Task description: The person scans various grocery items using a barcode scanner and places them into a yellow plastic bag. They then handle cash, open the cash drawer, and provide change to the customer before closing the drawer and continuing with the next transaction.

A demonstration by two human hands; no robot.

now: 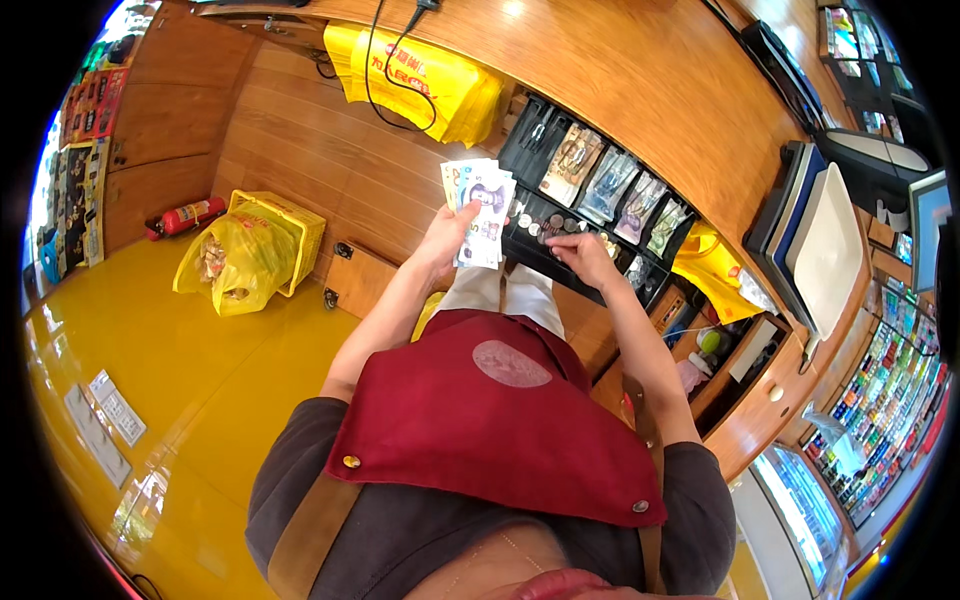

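Several fanned banknotes (486,214) are pinched between the thumb and fingers of my left hand (448,234), left of an open cash drawer (536,251). My right hand (589,259) is over the front coin compartments, its thumb and fingertips close together; whether a coin is between them cannot be told. Silver coins (555,222) lie in the compartments near those fingertips, with gold-coloured coins (609,246) partly behind the hand. Farther back, clips hold down sorted banknotes (574,165) in separate slots. A dark red apron (480,420) covers my front.
A wooden counter (600,67) overhangs the drawer. Yellow plastic bags (420,82) hang at its left, a black cable across them. Stacked trays (825,247) stand at right. On the floor at left are a yellow basket (300,232) with a filled bag and a fire extinguisher (187,216).
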